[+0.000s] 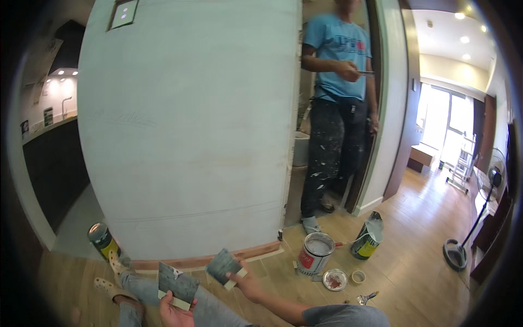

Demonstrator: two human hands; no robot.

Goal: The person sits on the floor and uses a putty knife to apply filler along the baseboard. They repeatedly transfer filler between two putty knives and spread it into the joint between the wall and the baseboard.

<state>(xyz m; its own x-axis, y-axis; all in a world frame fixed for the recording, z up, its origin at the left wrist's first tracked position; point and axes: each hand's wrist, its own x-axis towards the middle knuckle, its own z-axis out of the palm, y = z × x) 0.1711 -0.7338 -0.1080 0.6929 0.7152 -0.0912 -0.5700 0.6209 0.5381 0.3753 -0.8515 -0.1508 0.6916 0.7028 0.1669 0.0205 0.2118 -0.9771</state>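
Note:
Low in the view, my left hand (175, 312) grips a wide putty spreader (178, 285) by its pale edge strip; its grey blade points up and carries a small white smear near the top. To the right, my right hand (249, 284) holds a second putty spreader (223, 266), also grey with a pale strip, tilted up to the left. The two blades are apart, close to each other over my legs. Ahead stands a pale, smooth-coated wall (190, 125), touched by neither tool.
Right of my hands stand an open paint bucket (313, 262), an open bag (368, 242), a lid (335, 280), a tape roll (358, 277) and a scraper (367, 298). A can (102, 240) is at left. A person (338, 82) stands in the doorway; a fan (455, 255) is farther right.

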